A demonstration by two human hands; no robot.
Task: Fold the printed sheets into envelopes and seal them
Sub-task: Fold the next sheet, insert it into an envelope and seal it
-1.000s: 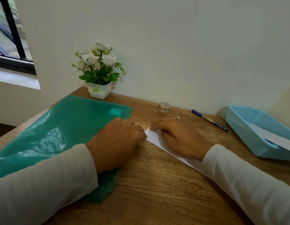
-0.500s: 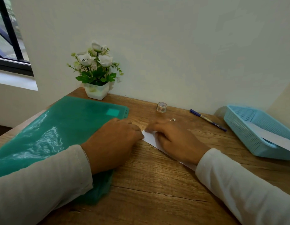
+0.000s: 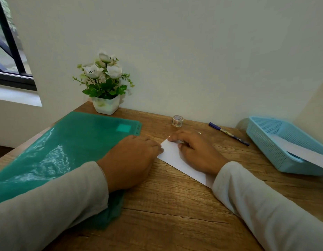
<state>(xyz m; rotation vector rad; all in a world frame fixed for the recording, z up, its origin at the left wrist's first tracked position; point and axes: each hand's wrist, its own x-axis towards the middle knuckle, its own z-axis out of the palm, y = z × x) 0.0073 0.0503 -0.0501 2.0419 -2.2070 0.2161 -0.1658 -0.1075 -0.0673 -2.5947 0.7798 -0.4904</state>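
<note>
Head view: our right hand [image 3: 197, 153] pinches the sheet [image 3: 172, 154] mid-frame; the left hand [image 3: 131, 160] grip we cannot tell; folding seems underway, sealing remains.

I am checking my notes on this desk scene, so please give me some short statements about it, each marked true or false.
1. The right hand is on the sheet. True.
2. The pen lies between the tape and the basket. True.
3. The tape is in the basket. False: it stands on the table, near the wall.
4. The basket is empty. False: white paper lies in it.
5. The folder lies under the right hand. False: it lies under the left hand.
</note>
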